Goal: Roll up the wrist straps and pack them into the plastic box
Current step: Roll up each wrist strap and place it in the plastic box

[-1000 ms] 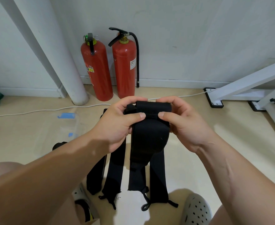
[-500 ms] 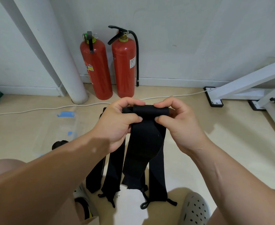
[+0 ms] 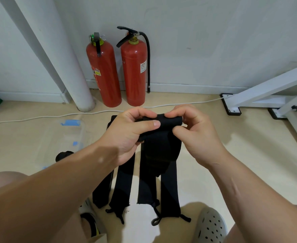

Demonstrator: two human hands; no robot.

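Two red fire extinguishers (image 3: 103, 72) are stood at the floor's (image 3: 249, 155) far edge. A clear plastic box (image 3: 68, 135) is set at the left. Black straps (image 3: 123, 186) are laid flat in the middle. Above them, one wrist strap (image 3: 161, 149) is gripped at its rolled top by the left hand (image 3: 126, 135) and right hand (image 3: 196, 135).

Soft, even indoor light keeps the scene fairly bright, with faint, blurred-edged shadows on the floor (image 3: 260, 155) and a paler patch near the bottom edge. The wide lens bends the pipe (image 3: 63, 67) and frame (image 3: 267, 88) at the sides. The black straps (image 3: 161, 155) show almost no detail.
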